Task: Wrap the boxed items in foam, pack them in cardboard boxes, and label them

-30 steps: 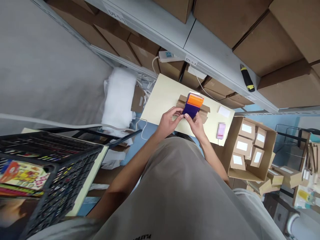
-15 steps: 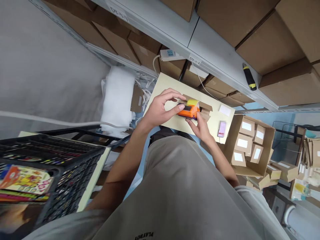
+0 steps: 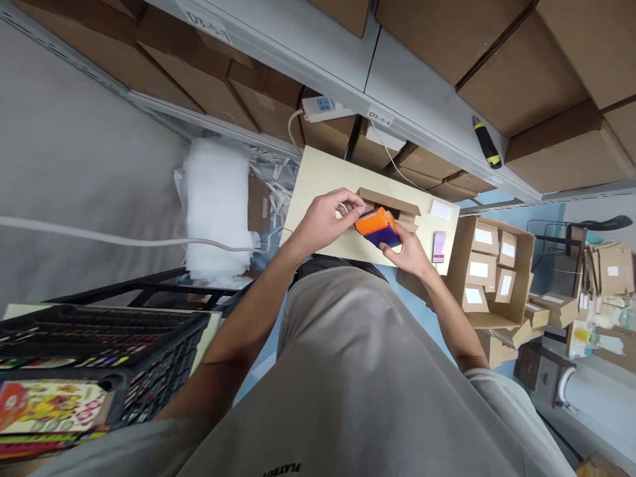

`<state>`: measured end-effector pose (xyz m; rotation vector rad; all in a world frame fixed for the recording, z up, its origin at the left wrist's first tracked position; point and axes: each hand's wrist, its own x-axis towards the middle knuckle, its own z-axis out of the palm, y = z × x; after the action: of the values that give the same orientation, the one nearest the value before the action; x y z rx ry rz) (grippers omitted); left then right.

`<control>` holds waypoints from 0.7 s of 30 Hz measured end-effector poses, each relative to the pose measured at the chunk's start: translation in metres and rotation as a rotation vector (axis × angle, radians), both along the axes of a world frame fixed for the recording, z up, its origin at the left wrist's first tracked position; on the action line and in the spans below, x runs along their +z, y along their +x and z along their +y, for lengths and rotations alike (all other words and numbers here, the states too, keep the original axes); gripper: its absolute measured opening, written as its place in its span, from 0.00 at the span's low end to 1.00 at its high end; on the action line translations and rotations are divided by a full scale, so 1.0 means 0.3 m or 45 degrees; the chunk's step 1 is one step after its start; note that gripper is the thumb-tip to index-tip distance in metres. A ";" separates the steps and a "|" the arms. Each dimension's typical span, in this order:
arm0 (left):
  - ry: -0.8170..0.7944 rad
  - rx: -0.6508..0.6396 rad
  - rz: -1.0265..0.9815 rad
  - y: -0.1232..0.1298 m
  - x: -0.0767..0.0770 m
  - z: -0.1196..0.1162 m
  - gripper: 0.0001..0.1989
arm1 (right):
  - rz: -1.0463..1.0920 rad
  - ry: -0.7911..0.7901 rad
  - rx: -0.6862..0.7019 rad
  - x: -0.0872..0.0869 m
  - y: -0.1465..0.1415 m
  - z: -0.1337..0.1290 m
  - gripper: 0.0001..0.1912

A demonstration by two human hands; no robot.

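An orange and purple packet (image 3: 380,227) is tilted above the pale table (image 3: 318,179), in front of an open cardboard box (image 3: 390,199). My right hand (image 3: 410,253) grips its right end, thumb along the lower edge. At the packet's left corner my left hand (image 3: 325,218) pinches with thumb and fingertips. The box stands with a long flap raised behind the packet, and its inside is mostly hidden.
A phone (image 3: 438,247) and a white label (image 3: 441,210) lie on the table's right side. Right of it stands a large carton (image 3: 529,281) of small boxes. Shelves with cartons run behind, with a power strip (image 3: 322,106). A black crate (image 3: 163,351) is lower left.
The packet has turned so its purple side shows, and the yellow item beside it is no longer visible. My left fingers have drawn closer together. The view has shifted slightly.
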<state>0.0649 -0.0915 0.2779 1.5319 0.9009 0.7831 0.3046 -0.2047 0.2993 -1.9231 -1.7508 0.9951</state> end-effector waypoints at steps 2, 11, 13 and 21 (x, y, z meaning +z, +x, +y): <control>-0.151 -0.041 0.006 -0.007 -0.044 0.014 0.18 | -0.007 -0.093 -0.042 -0.001 -0.028 -0.004 0.22; -0.380 -0.083 -0.094 -0.032 -0.172 0.005 0.21 | -0.163 -0.381 0.054 0.010 -0.070 -0.002 0.27; -0.391 -0.063 -0.099 -0.036 -0.176 -0.003 0.19 | -0.184 -0.463 0.153 0.045 -0.037 0.013 0.28; -0.529 0.296 -0.147 -0.032 -0.266 0.039 0.16 | -0.172 -0.905 0.346 0.191 0.235 0.175 0.35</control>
<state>0.0551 -0.0797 0.1982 1.0222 1.0899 0.7822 0.3749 -0.1523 0.3567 -2.2156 -1.9377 1.8184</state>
